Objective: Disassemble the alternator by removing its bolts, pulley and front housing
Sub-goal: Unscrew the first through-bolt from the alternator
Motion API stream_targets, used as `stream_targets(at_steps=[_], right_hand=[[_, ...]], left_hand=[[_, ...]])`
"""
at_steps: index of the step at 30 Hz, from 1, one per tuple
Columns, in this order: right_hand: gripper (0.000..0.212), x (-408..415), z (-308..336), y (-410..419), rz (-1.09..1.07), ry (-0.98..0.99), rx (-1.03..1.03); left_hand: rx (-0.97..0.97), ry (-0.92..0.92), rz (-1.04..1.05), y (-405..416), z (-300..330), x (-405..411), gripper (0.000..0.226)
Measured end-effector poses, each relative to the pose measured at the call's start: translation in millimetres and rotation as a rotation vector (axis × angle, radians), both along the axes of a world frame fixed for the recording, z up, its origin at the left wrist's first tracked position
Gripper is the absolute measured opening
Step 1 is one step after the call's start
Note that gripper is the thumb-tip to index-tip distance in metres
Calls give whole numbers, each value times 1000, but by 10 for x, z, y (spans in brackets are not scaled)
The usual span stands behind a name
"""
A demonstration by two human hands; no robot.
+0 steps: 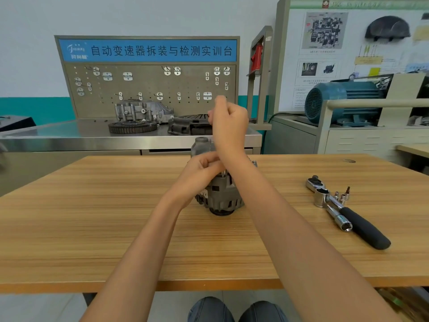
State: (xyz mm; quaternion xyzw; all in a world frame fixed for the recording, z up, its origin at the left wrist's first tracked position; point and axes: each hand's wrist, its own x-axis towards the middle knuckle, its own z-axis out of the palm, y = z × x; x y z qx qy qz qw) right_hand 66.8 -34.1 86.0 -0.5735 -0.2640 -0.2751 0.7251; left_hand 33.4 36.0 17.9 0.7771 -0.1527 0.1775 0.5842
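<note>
The grey alternator (224, 196) stands on the wooden table (116, 217), pulley end down, partly hidden by my arms. My left hand (202, 168) grips its upper housing, fingers curled over the top. My right hand (228, 122) is raised well above it, fingers curled in a fist and pinching something small and thin that I cannot make out. A ratchet wrench (348, 211) with a black handle lies to the right. Loose sockets and a bit (343, 196) stand beside it.
A steel workbench (69, 135) stands behind the table with a gearbox housing (141, 111), a ring gear (132, 126) and a clutch cover (190, 125). A pegboard rises behind it. A blue electric motor (343, 101) sits at the right. My knees show below the table edge.
</note>
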Motion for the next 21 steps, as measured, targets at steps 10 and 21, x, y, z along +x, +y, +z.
stream_targets(at_steps=[10, 21], right_hand=[[50, -9, -53, 13, 11, -46, 25], [48, 15, -10, -64, 47, 17, -7]], left_hand=[[15, -14, 6, 10, 1, -14, 34], [-30, -23, -5, -70, 30, -49, 22]])
